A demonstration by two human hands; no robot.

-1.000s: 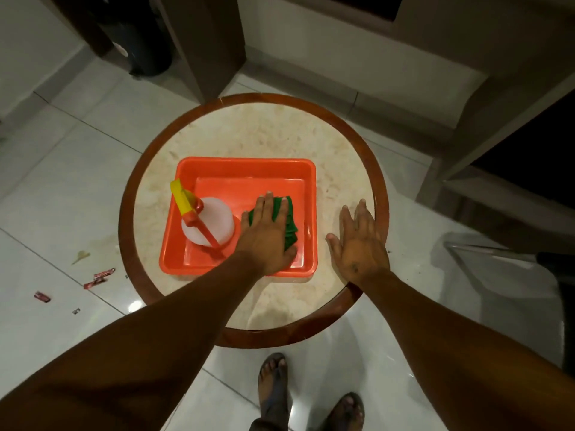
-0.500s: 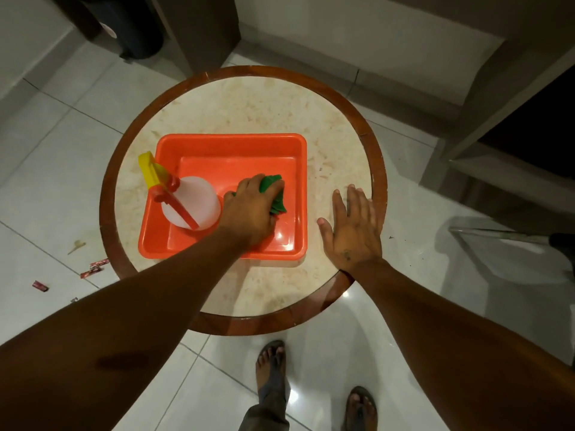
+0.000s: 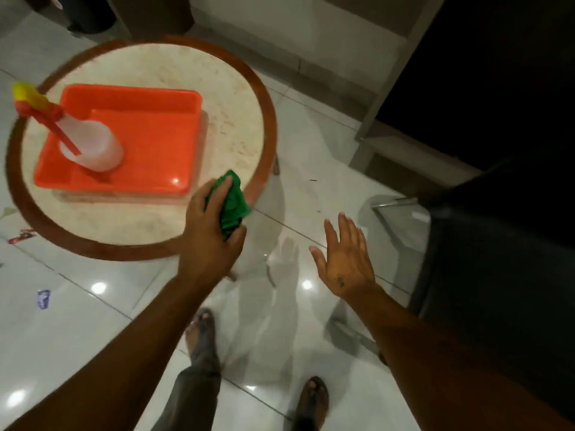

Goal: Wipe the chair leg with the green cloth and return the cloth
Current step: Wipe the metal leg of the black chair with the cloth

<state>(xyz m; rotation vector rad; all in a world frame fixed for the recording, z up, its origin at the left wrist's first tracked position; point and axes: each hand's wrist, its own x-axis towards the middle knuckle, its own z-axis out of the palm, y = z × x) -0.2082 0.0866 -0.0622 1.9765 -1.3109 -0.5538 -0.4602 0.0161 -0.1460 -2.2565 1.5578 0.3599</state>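
My left hand (image 3: 210,231) grips the crumpled green cloth (image 3: 234,202) above the near right edge of the round table (image 3: 245,98), outside the orange tray (image 3: 149,132). My right hand (image 3: 343,258) hovers open over the floor, fingers spread, between the table and a dark chair (image 3: 497,259) at the right. A thin metal chair leg (image 3: 393,202) shows at the chair's lower left, just right of my right hand.
A white spray bottle (image 3: 93,147) with a red and yellow head stands in the tray's left part. Glossy white floor tiles (image 3: 311,144) lie between table and chair. A grey cabinet base (image 3: 389,144) stands behind. My sandalled feet (image 3: 202,331) are below.
My left hand lifted the green cloth out of the tray and carried it right, past the tray's edge. My right hand left the tabletop. The view swung right, revealing the chair.
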